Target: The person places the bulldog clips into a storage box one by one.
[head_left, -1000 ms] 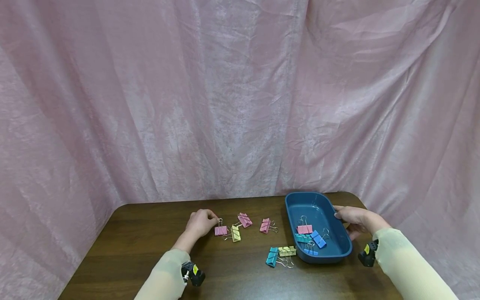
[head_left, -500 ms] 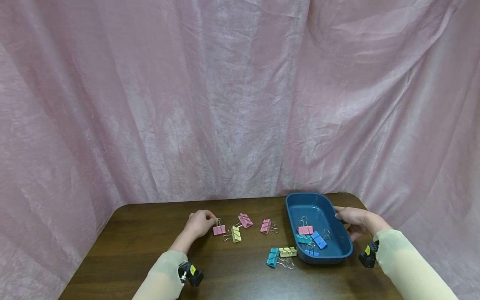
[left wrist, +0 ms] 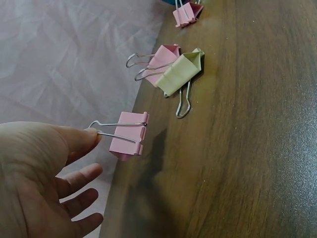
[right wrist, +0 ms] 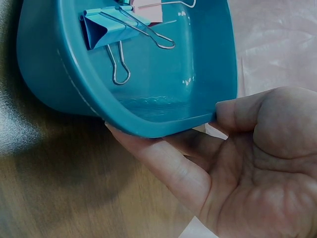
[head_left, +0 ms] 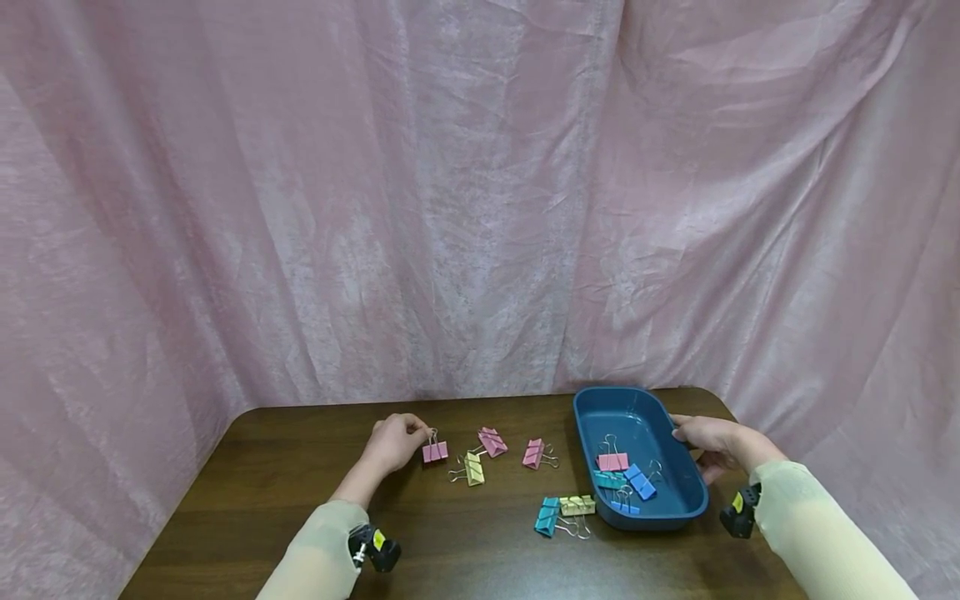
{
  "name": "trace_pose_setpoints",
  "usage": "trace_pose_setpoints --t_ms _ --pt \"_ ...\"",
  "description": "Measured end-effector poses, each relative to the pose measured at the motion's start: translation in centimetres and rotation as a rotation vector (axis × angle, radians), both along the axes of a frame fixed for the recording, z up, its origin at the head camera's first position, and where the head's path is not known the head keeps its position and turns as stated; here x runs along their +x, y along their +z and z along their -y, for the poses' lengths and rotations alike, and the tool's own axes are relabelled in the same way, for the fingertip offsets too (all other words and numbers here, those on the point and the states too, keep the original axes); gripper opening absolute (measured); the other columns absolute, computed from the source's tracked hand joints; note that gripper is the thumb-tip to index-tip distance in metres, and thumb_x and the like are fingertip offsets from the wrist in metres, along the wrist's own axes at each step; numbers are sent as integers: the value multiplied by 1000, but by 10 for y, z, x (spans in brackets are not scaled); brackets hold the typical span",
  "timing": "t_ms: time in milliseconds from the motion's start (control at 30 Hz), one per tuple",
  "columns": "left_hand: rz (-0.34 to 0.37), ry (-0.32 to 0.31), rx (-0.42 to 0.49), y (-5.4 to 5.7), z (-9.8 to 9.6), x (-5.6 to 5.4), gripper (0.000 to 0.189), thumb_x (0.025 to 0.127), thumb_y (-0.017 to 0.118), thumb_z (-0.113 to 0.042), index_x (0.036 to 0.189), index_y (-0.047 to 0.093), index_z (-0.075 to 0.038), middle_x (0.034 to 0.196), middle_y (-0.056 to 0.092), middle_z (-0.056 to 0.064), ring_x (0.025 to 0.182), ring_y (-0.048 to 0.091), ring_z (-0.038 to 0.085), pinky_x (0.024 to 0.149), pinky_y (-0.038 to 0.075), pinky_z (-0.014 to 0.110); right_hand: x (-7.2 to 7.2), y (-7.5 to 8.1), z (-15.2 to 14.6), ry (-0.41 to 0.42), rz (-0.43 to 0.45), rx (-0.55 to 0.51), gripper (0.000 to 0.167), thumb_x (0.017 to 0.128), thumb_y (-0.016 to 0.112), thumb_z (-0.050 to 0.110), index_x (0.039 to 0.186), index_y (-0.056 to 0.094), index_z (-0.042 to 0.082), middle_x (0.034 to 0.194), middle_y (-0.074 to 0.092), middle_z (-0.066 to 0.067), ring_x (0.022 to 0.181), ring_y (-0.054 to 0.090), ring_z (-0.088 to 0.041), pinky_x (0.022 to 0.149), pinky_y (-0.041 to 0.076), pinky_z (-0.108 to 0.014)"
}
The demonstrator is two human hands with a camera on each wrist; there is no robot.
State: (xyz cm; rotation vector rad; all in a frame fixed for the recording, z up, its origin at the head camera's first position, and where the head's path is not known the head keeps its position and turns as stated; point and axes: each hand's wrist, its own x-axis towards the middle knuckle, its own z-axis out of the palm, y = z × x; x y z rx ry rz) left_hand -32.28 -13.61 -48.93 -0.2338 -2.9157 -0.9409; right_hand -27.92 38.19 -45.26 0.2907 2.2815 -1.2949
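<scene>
My left hand (head_left: 396, 442) pinches a pink binder clip (left wrist: 128, 135) by its wire handle between thumb and forefinger. In the left wrist view the clip is held above the table, with its shadow on the wood, and the other fingers are spread apart. On the right, my right hand (head_left: 712, 440) grips the blue plastic tray (right wrist: 148, 130), thumb at the rim and fingers against the outside below it. Inside the tray lie a pink clip (head_left: 612, 462), a teal clip (head_left: 609, 479) and two blue clips (head_left: 640, 481).
Between the hands, on the wooden table (head_left: 300, 467), lie a yellow clip (head_left: 474, 469) and a pink clip (head_left: 492, 442) close together, and another pink clip (head_left: 533, 453). A teal clip (head_left: 547, 517) and a second yellow clip (head_left: 577, 506) lie by the tray. A pink curtain (head_left: 450, 200) hangs behind.
My left hand has moved slightly left with the pink clip, away from the yellow one, and has lifted it a little. My right hand stays on the tray.
</scene>
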Motion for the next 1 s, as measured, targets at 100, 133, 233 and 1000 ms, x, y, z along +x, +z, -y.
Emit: trace_pose_setpoints --t_ms 100,133,233,1000 --pt "-21 -6 10 3 0 1 10 96 69 -21 91 78 -17 106 74 4 120 58 45 100 45 53 1 0 0 -6 -1 -10 58 109 32 11 163 10 7 127 53 -36 82 72 -42 67 60 -53" --pt "-29 -8 13 4 0 2 10 96 69 -21 92 78 -17 107 74 4 120 58 45 101 45 53 1 -1 0 -7 -1 -13 58 109 32 11 163 10 7 127 53 -35 82 72 -42 67 60 -53" --pt "-50 -19 19 8 -1 3 10 96 70 -20 92 78 -17 108 74 4 119 59 44 101 45 53 1 -1 0 -6 1 -14 58 109 32 11 162 10 6 127 53 -35 82 72 -41 67 60 -53" --pt "-117 -67 64 37 -18 7 10 97 71 -26 90 76 -19 112 71 6 121 55 38 105 39 53 1 -1 0 11 -4 -13 57 109 31 11 162 10 5 126 51 -35 81 71 -40 67 61 -50"
